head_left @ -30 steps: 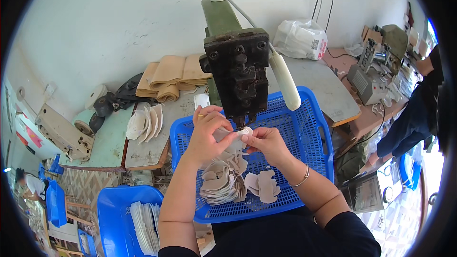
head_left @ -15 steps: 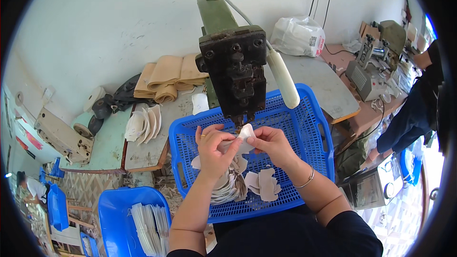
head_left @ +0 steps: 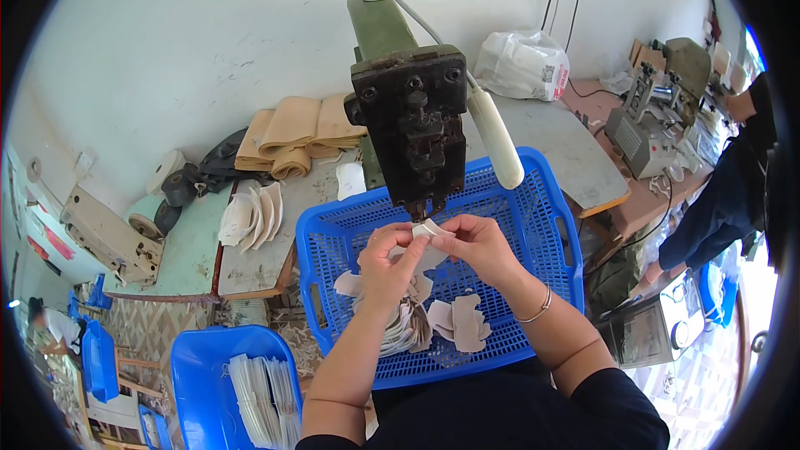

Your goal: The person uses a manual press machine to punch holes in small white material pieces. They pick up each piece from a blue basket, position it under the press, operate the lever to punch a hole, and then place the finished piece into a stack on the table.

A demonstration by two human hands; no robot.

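Observation:
Both hands pinch one curved white piece [head_left: 427,230], which looks like stiff sheet material, right under the tip of a green and black machine head [head_left: 412,125]. My left hand [head_left: 387,265] is closed on its left side, fingers curled. On the right side, my right hand [head_left: 479,246] grips it between thumb and fingers. Beneath them sits a blue plastic basket [head_left: 557,237]. Inside it lie a stack of cream-white cut pieces [head_left: 402,329], partly hidden by my left forearm, and a few loose beige pieces [head_left: 461,322].
A blue bin [head_left: 196,367] with stacked white pieces stands at lower left. Brown sheet rolls [head_left: 292,129] and curved white pieces [head_left: 252,215] lie on the left table. A white handle [head_left: 497,142] hangs beside the machine head. Another person [head_left: 721,183] stands at far right.
My left hand has moved right and its raised fingers have curled in. The white piece has turned and sits slightly lower between both hands.

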